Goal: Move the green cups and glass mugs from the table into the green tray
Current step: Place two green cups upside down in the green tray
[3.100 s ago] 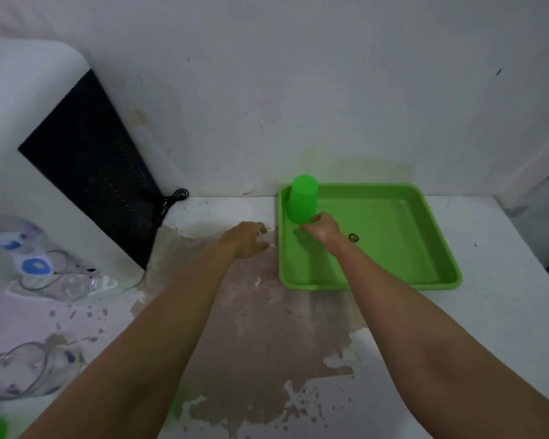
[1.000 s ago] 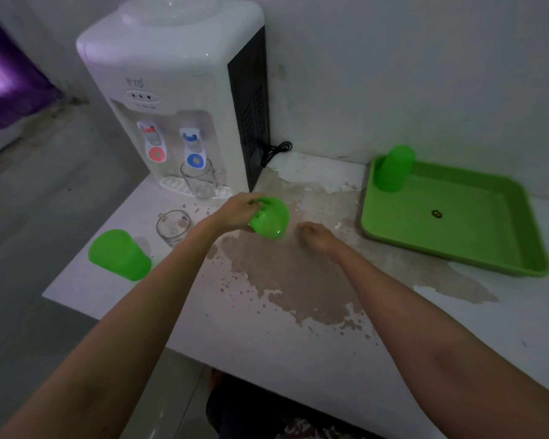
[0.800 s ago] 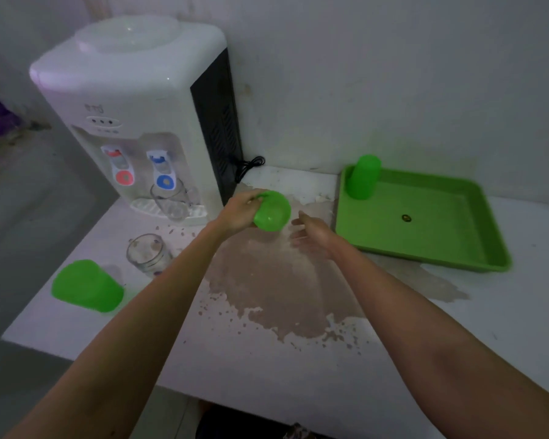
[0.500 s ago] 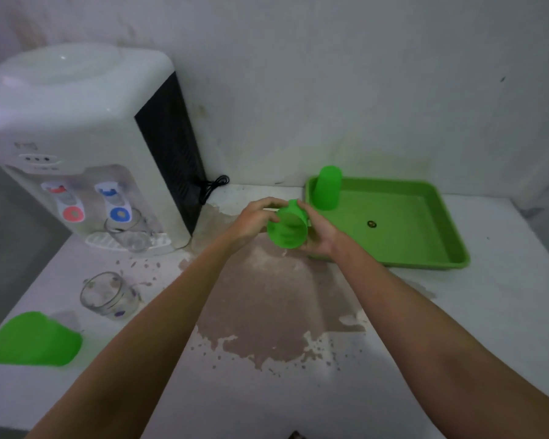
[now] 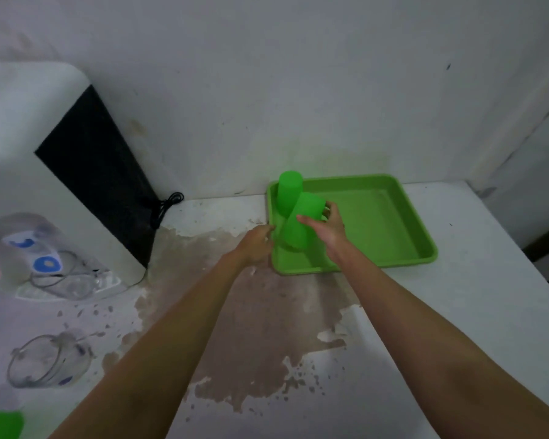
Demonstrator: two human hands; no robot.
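Note:
My right hand [image 5: 328,229] grips a green cup [image 5: 300,228], tilted with its base up, over the near left part of the green tray [image 5: 393,239]. Another green cup [image 5: 288,192] stands upside down in the tray's far left corner. My left hand [image 5: 256,247] rests at the tray's left rim, fingers loosely curled, holding nothing. A glass mug [image 5: 46,364] lies on the table at the near left. A second glass mug [image 5: 65,277] sits on the dispenser's drip tray. A third green cup [image 5: 0,424] shows at the bottom left edge.
A white water dispenser [image 5: 45,172] with a black side panel stands at the left, its black cord [image 5: 165,204] coiled by the wall. The white table [image 5: 473,327] has a worn brown patch [image 5: 251,327] in the middle. The wall runs close behind the tray.
The cup passed from my left hand to my right and moved right, from over the table to over the tray. My left hand let go and followed to the tray's rim.

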